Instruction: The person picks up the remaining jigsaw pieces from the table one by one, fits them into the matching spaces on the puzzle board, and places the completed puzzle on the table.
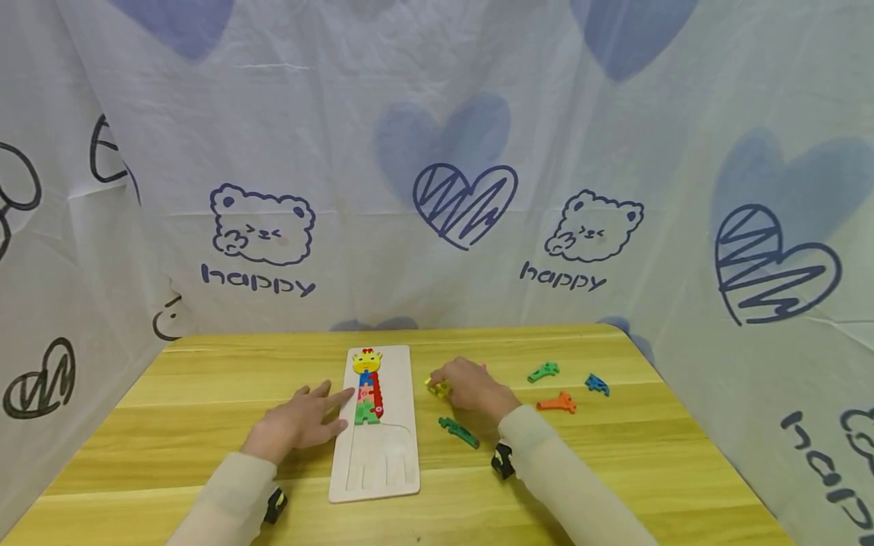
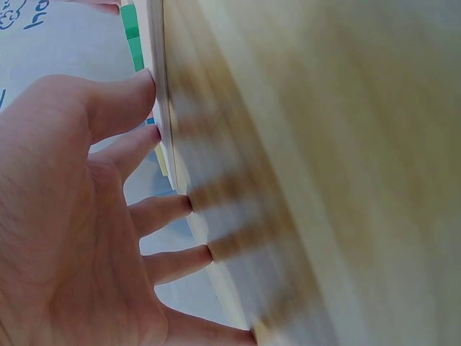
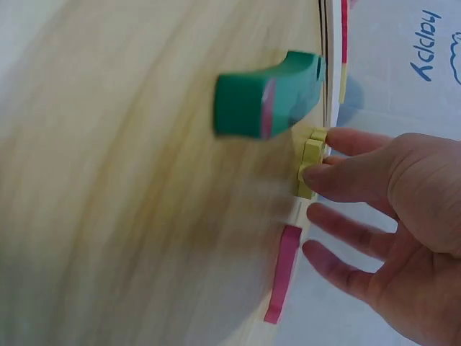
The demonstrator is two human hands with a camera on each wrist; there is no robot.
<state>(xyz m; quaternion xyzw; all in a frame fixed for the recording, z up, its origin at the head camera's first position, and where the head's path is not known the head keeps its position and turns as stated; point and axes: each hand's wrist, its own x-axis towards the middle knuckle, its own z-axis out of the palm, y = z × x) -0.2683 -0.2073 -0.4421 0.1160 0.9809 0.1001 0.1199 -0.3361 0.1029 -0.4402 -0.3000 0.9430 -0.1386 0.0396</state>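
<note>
A pale wooden puzzle board [image 1: 397,390] lies on the table, with a yellow giraffe head [image 1: 367,362] and blue, pink, red and green pieces fitted at its upper part. The lower recess, with leg-shaped slots, is bare. My left hand [image 1: 300,421] rests at the board's left edge, fingers spread and thumb and index touching the rim. To the right of the board, my right hand [image 1: 470,387] pinches a yellow puzzle piece [image 3: 312,162] on the table between thumb and index finger. A pink piece [image 3: 284,274] lies beneath its other fingers, mostly hidden in the head view.
Nearer the person lies a dark green piece [image 1: 459,431]. Farther right are a light green piece [image 1: 543,371], an orange piece [image 1: 558,403] and a blue piece [image 1: 597,384]. A printed white curtain [image 1: 362,265] hangs behind the wooden table [image 1: 614,455].
</note>
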